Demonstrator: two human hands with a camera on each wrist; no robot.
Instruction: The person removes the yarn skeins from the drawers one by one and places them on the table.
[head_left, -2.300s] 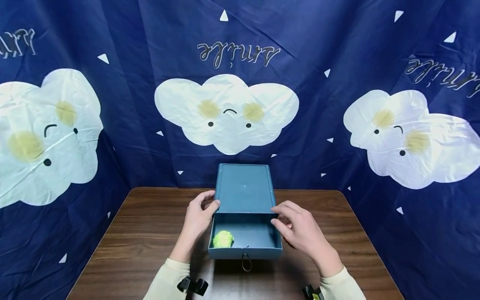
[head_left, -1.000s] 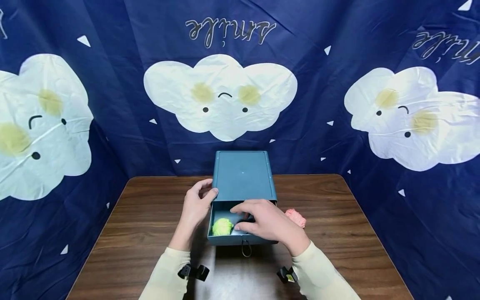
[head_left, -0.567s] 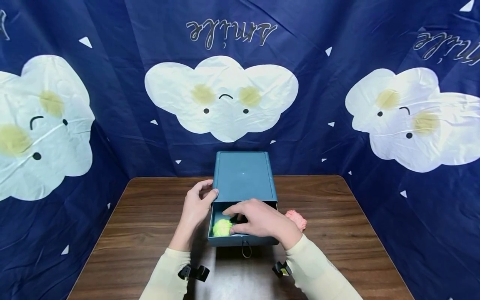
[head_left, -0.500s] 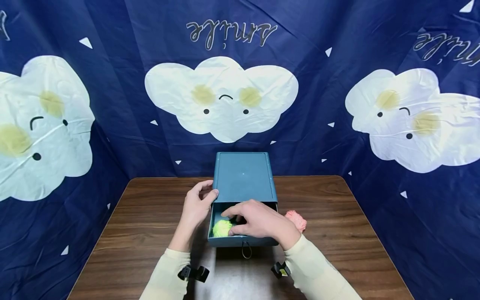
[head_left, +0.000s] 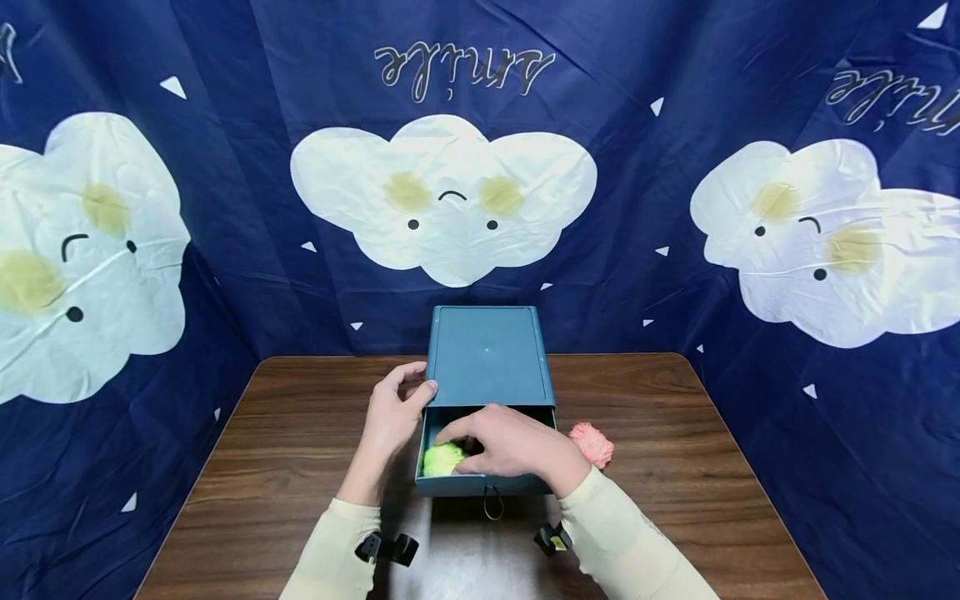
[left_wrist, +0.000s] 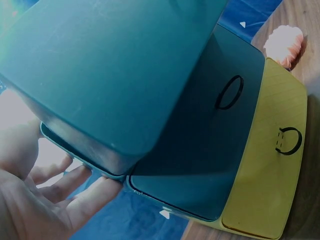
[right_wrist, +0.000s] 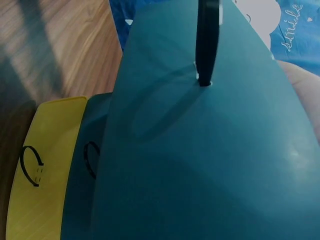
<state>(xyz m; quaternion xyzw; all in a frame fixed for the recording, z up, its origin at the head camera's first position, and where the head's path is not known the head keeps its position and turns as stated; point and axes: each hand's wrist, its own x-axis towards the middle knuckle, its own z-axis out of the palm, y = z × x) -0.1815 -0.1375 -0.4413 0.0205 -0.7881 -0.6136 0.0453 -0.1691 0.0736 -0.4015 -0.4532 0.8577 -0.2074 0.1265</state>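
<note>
A teal drawer box (head_left: pixel 486 357) stands on the table with its top drawer (head_left: pixel 491 486) pulled out. My left hand (head_left: pixel 393 417) grips the box's left front edge; in the left wrist view its fingers (left_wrist: pixel 95 197) lie against the rim. Reaching into the drawer from the right, my right hand (head_left: pixel 510 442) has its forefinger and thumb around a yellow-green crumpled ball (head_left: pixel 441 460) at the drawer's left end. Its other fingers are hidden. In the right wrist view the drawer front (right_wrist: pixel 210 150) and its black pull loop (right_wrist: pixel 206 45) block the ball.
A pink crumpled ball (head_left: pixel 591 444) lies on the wooden table (head_left: pixel 645 417), right of the drawer. Beneath the pulled-out drawer are a shut teal drawer (left_wrist: pixel 200 165) and a shut yellow drawer (left_wrist: pixel 267 165), each with a black loop. Blue cloth (head_left: pixel 637 50) hangs around the table.
My right hand has moved from the box's right edge leftward into the drawer, and its fingers have come around the yellow-green ball. The pink ball has come into view. My left hand stays on the box.
</note>
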